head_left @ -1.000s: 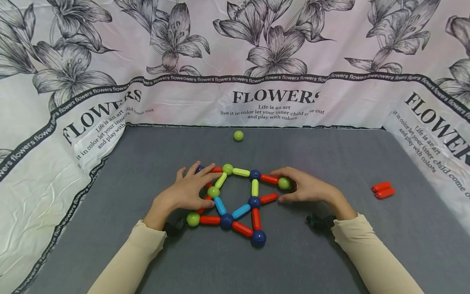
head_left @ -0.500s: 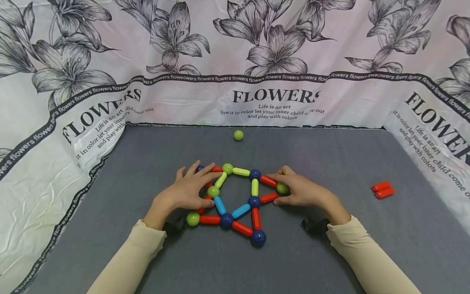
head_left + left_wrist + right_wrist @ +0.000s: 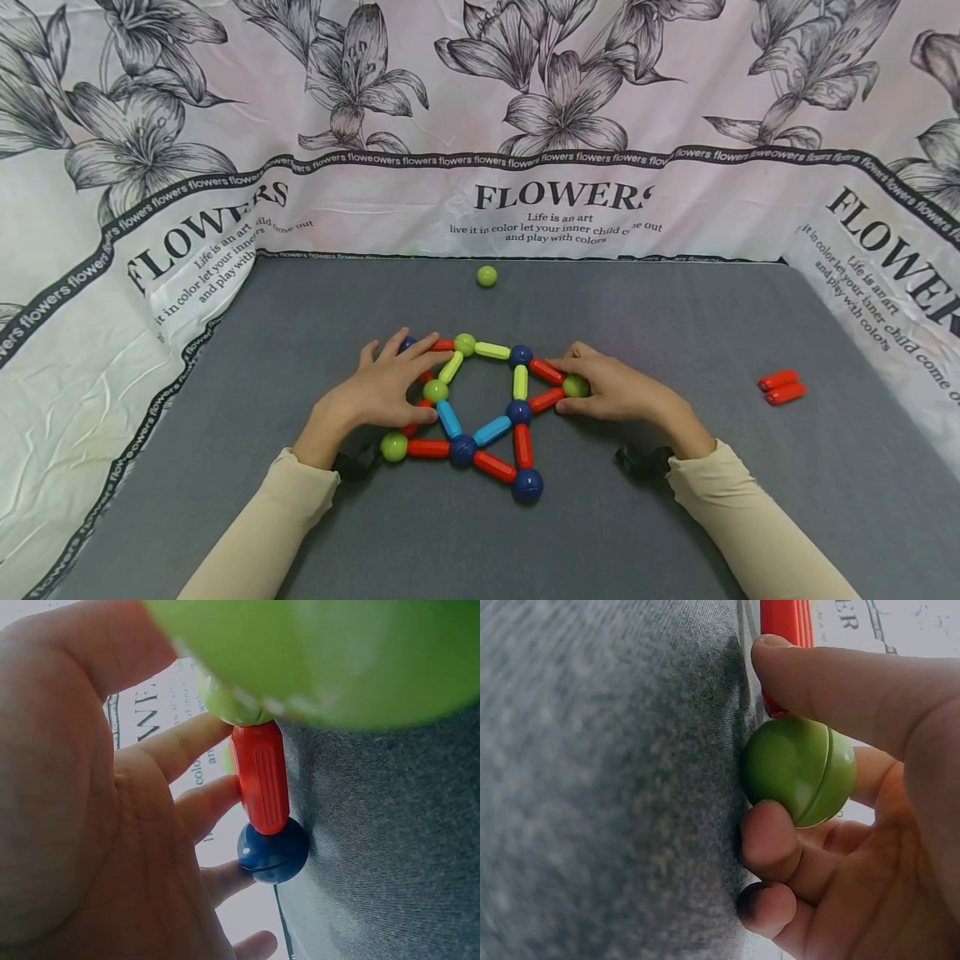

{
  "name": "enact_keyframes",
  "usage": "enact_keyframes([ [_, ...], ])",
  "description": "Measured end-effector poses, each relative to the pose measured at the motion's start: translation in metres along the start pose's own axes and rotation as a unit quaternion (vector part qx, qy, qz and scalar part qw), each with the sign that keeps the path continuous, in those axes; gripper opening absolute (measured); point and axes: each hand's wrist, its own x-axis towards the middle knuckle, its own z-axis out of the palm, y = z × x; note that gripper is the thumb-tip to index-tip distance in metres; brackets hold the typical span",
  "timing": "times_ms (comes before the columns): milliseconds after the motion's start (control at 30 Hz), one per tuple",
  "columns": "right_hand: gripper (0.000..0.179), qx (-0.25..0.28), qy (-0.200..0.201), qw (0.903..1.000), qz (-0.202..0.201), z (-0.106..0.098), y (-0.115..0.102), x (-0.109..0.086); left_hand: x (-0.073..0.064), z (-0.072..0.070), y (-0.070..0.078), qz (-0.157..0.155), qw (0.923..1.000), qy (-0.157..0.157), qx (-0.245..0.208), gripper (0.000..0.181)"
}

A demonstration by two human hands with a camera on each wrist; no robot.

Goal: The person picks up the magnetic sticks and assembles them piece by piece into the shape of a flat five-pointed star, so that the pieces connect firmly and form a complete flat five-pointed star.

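A flat figure of magnetic rods and balls lies on the table, with a central ring of yellow-green rods and light-blue rods [image 3: 492, 431] edged by red-rod triangles. My left hand [image 3: 378, 386] rests spread over its left side, fingers touching a red rod [image 3: 260, 776] beside a blue ball [image 3: 274, 851]; it partly hides that triangle. At the right, my right hand [image 3: 626, 386] holds a green ball [image 3: 795, 769] between thumb and curled fingers. Two red rods, an upper one [image 3: 547, 371] and a lower one [image 3: 547, 400], meet at this ball. The thumb lies against a red rod [image 3: 791, 626].
One loose green ball [image 3: 487, 276] lies near the table's back edge. Two red rods [image 3: 783, 393] lie side by side at the right. A white flower-printed cloth [image 3: 555, 208] rises behind the grey table [image 3: 420, 550].
My right hand has moved left and closed around the green ball. The ball and the upper red rod have swung toward the lower red rod and now meet it. The left hand stays still.
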Motion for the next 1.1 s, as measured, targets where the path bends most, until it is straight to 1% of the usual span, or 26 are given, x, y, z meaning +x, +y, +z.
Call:
enact_keyframes([
  [267, 0.054, 0.017, -0.009, 0.9998, -0.008, -0.0027, 0.002, -0.0008, 0.0, 0.0, -0.0005, 0.0, 1.0, -0.003, -0.003, 0.085],
  [600, 0.066, 0.03, -0.021, 0.9993, -0.001, -0.0019, 0.0027, -0.0002, 0.0001, -0.0002, 0.0, 0.0, 1.0, -0.001, 0.001, 0.085],
  [700, 0.065, 0.031, -0.022, 0.9993, -0.002, -0.0022, 0.0033, -0.0003, -0.0004, -0.0005, -0.0005, 0.0, 1.0, -0.002, -0.002, 0.085],
  [833, 0.064, 0.038, -0.017, 0.9991, -0.004, -0.002, 0.0043, 0.0, -0.0002, -0.0004, -0.0018, -0.003, 1.0, 0.005, 0.0, 0.086],
  [933, 0.064, 0.043, -0.016, 0.9989, 0.002, -0.0023, 0.0052, 0.0002, 0.0014, 0.0002, -0.0032, -0.017, 0.9995, 0.023, 0.013, 0.087],
  [1033, 0.065, 0.053, -0.021, 0.9983, 0.011, -0.0037, 0.0058, 0.0003, 0.0023, -0.0004, -0.004, -0.049, 0.997, 0.051, 0.03, 0.087],
  [1100, 0.066, 0.062, -0.028, 0.9975, 0.017, -0.0046, 0.0059, 0.0008, 0.0027, -0.0009, -0.0046, -0.075, 0.9937, 0.075, 0.039, 0.087],
])
